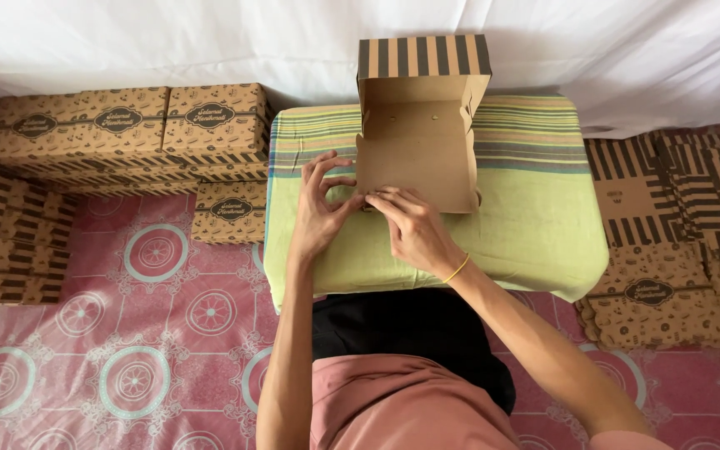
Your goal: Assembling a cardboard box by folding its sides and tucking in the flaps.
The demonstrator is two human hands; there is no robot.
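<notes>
Pink garment (pixel 393 408) and black cloth (pixel 410 333) over the person's lap, lowest in view, nearest the camera.

Left hand (pixel 318 208): fingers bent, tips pinching the near left corner of the cardboard box (pixel 414 154); thumb and forefinger close together on the cardboard edge.

Right hand (pixel 414 229): laid over the near edge of the same box, fingertips pressing on the front flap beside the left hand's tips; the two hands touch or nearly touch at the corner. Yellow band (pixel 457 268) on the right wrist.

Cardboard box: brown, partly folded up, open toward the camera, back wall upright with its lid flap raised, the flap striped dark and tan. Stands on the far middle of the cushion, just past the hands.

Cushion (pixel 535 217): low, covered in green cloth with striped bands at the far end; bears the box and both hands.

Finished boxes (pixel 127 125): brown, printed, closed, stacked in rows at the left against the wall; one more (pixel 231 212) lies just beside the cushion's left side.

Flat box blanks (pixel 677 225): unfolded, striped and printed, piled at the right of the cushion.

Floor mat (pixel 127 333): pink with round patterns, under everything.

White sheet (pixel 210 42): along the far wall.
</notes>
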